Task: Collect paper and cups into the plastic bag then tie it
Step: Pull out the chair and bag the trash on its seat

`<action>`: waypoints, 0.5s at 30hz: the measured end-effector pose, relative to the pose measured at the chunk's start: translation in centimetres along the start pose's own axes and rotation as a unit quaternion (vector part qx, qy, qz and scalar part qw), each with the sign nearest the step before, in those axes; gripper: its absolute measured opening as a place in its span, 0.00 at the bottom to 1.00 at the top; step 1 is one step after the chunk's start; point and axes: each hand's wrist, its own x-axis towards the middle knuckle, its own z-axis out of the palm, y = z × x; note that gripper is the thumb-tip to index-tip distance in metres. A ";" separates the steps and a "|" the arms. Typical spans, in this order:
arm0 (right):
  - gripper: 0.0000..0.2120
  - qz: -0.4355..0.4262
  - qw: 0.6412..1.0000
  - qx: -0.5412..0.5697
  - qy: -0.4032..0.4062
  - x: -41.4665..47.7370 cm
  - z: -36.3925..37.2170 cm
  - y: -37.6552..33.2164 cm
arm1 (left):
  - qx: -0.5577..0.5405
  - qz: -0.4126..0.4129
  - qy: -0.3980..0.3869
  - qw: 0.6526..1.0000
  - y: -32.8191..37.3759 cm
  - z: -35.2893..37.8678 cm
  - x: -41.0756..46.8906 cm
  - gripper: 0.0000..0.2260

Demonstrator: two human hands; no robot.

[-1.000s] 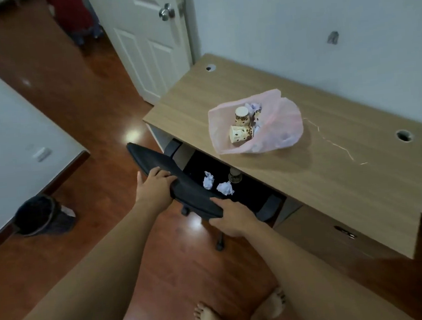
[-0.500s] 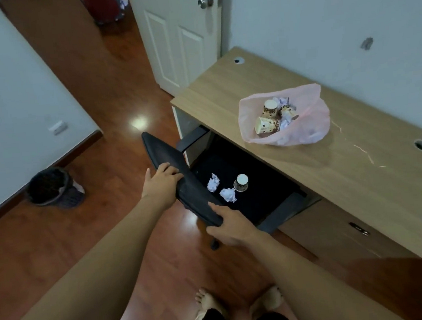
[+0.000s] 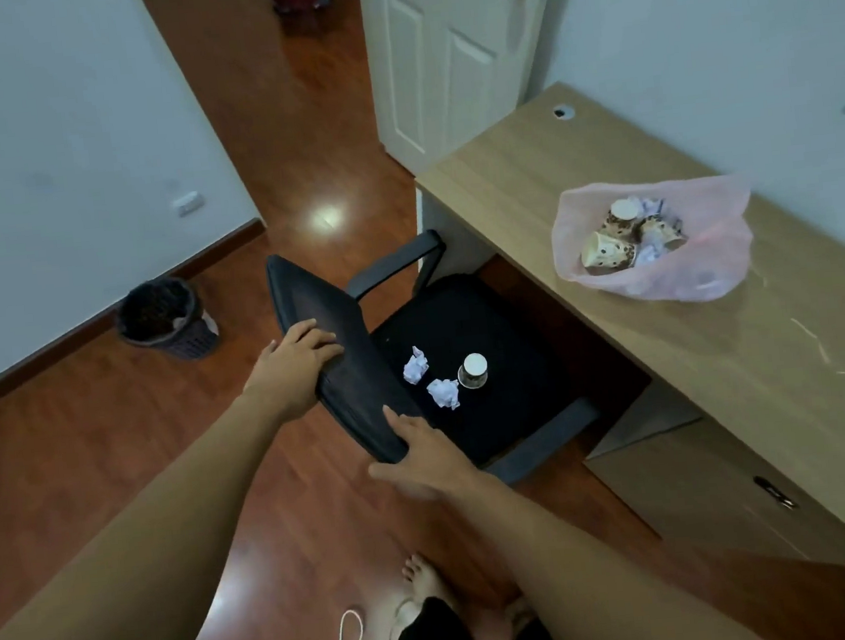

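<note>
The left hand [image 3: 296, 356] grips the chair back [image 3: 333, 351], its fingers curled over the top edge of the dark, finely meshed panel. The right hand [image 3: 423, 456] holds the panel's near corner, thumb laid on the front face and fingers reaching under it, though motion blur softens them. The panel is long and narrow with rounded corners, and its long axis runs from the far left toward the person. In front of it the black fabric seat [image 3: 505, 342] carries two crumpled balls of white paper [image 3: 415, 365] [image 3: 444, 393], close together. Just to their right a small paper cup [image 3: 473, 370] stands on end with a round white face turned up. On the table [image 3: 699, 375], a pale wood-grain top, lies a thin, translucent pink plastic bag [image 3: 680, 279], slumped with its mouth open toward the chair. Inside it are spotted paper cups [image 3: 607, 250] tipped on their sides among more white paper. A dark woven bin [image 3: 165, 318] stands on the glossy wooden floor [image 3: 111, 427] by the wall, well away from the chair.
</note>
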 end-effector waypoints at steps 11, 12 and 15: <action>0.49 -0.018 0.999 0.004 -0.028 1.9 4.1 -3.4 | -0.028 -0.026 0.015 0.999 -6.0 2.1 -3.6 0.30; 0.48 -0.020 0.999 0.004 -0.029 2.0 4.3 -3.6 | -0.034 -0.029 0.016 0.999 -6.2 2.2 -3.9 0.30; 0.49 -0.029 0.999 -0.002 -0.040 2.1 4.4 -3.7 | -0.042 -0.036 0.012 0.998 -6.5 2.2 -4.4 0.31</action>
